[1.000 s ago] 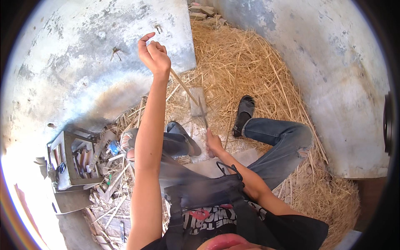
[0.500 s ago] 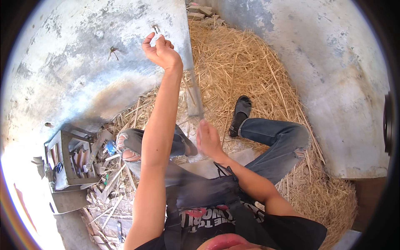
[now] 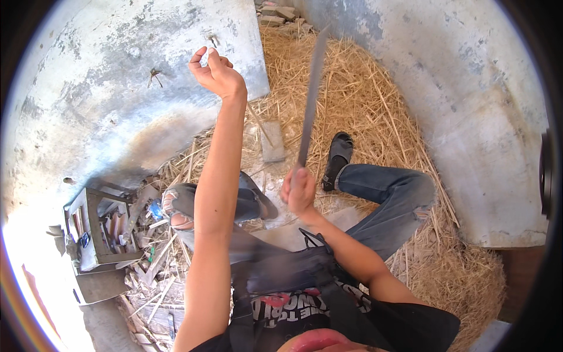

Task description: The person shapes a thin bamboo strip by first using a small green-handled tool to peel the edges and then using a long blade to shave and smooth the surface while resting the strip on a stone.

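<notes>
My right hand (image 3: 300,190), in front of my body, is closed around the handle of a long machete (image 3: 312,88). Its narrow grey blade points up and away over the straw. Far forward at the left, my left hand (image 3: 218,75) is raised in front of the grey wall, palm up. Its fingers are loosely curled and apart, and nothing shows in them. Between my feet a small flat wooden block (image 3: 272,142) lies on the floor. A thin stick (image 3: 259,123) slants over it.
Dry straw (image 3: 363,94) is heaped ahead and to the right. Bare walls (image 3: 463,105) stand on both sides. At the left a wooden frame box (image 3: 97,232) holds odds and ends, with wood scraps (image 3: 155,287) beside it. Broken bricks (image 3: 278,14) lie at the far end.
My right hand has swung the machete upward, from pointing low near the block to rising over the straw. My left hand has shifted slightly left.
</notes>
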{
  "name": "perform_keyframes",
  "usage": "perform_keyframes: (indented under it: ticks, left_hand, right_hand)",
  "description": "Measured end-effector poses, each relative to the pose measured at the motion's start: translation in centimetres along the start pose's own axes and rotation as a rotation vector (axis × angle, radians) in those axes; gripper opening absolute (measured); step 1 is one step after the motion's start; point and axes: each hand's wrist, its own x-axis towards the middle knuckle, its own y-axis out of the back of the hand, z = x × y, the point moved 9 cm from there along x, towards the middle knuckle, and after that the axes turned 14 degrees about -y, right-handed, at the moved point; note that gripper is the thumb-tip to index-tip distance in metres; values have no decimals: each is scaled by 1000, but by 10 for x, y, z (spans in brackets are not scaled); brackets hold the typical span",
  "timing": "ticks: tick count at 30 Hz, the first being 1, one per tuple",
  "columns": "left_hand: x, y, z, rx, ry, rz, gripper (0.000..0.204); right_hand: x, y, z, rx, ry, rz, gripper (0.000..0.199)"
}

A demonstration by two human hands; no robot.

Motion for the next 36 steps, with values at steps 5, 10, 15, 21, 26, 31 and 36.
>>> perform_keyframes:
  ticks: [5,10,15,21,26,31,36]
  left_hand:
    - [3,6,3,32,-9,-36,19]
    - [24,35,5,4,4,-28,16]
    - [51,78,17,140,-18,-6,14]
    - [44,103,40,105,12,-118,18]
    - [24,106,62,97,-19,-200,23]
    - [6,112,79,135,-39,-242,25]
    - [-3,130,94,186,-54,-240,27]
  right_hand:
    - [-16,41,137,-70,-698,144,61]
    - [-8,81,81,165,-653,348,69]
    - [-49,120,-106,87,-210,202,69]
    - [-138,212,-256,109,190,467,73]
    - [-160,313,-232,90,216,895,72]
    - [-174,418,-102,6,-119,1042,65]
    - [-231,491,28,-489,-405,1187,68]
